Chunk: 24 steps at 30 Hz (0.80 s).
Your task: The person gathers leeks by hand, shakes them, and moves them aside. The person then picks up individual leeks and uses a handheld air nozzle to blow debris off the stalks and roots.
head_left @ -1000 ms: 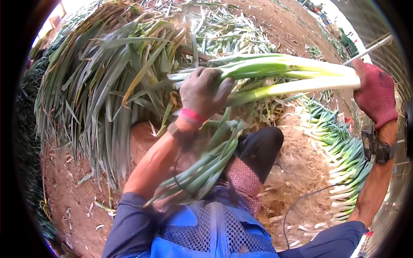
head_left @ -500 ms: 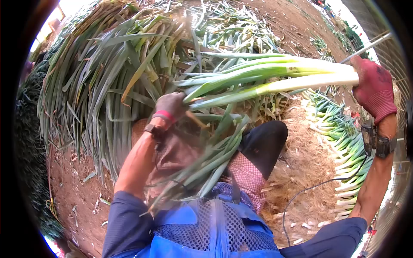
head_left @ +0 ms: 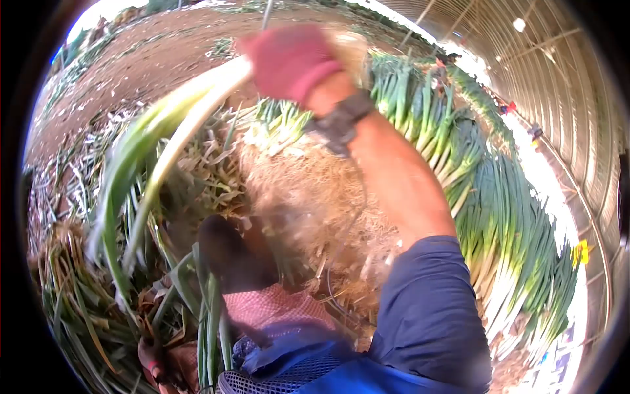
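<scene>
My right hand (head_left: 295,64), in a red glove, is raised near the top and closed around a few large green onions (head_left: 174,138). Their white stalks leave the fist on the left, and the green leaves hang down, smeared by motion; pale roots (head_left: 351,49) show on its other side. Low at the left edge is my left hand (head_left: 151,356), gloved and dark with a red band at the wrist, beside a heap of leaves; its fingers are not clear. Long green leaves (head_left: 211,322) lie across my lap near it.
Bundled green onions (head_left: 505,243) lie in a curved row on the right, more of them (head_left: 279,121) beyond the root pile. A pile of pale trimmed roots (head_left: 298,190) spreads before my knee. Leaf waste (head_left: 72,276) covers the left. A thin cord (head_left: 331,289) runs by my lap.
The view has turned right. My right hand has swung the green onions away, and their leaf ends are out of my left hand, which is now low at the left.
</scene>
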{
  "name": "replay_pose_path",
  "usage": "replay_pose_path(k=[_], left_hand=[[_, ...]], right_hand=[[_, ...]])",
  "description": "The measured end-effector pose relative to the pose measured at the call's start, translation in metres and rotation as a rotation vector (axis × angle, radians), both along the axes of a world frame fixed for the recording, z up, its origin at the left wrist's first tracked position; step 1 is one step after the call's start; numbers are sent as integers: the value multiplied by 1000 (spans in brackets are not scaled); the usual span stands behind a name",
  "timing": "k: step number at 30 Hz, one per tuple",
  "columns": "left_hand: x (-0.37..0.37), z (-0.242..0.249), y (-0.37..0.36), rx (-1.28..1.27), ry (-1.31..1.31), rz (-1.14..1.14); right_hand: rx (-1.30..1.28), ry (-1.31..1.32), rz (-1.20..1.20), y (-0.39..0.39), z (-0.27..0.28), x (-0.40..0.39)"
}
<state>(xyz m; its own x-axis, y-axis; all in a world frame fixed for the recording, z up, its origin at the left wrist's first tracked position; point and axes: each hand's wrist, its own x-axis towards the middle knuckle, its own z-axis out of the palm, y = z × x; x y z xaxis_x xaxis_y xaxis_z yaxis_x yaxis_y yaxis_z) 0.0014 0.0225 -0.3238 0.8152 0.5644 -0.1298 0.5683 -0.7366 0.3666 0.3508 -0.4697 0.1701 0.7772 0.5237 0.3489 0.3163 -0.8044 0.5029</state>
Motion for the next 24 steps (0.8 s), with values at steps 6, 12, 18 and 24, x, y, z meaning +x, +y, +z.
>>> replay_pose_path(k=[6, 12, 18, 24], left_hand=[[6, -7, 0, -110, -32, 16], [12, 5, -18, -302, -86, 145], [20, 8, -19, -340, -76, 94], [51, 86, -67, -897, -110, 180]], right_hand=[[660, -212, -619, -229, 22, -52], [977, -456, -1038, -444, -92, -127], [750, 14, -1617, -565, -237, -202], [853, 187, -1325, -619, -262, -206]])
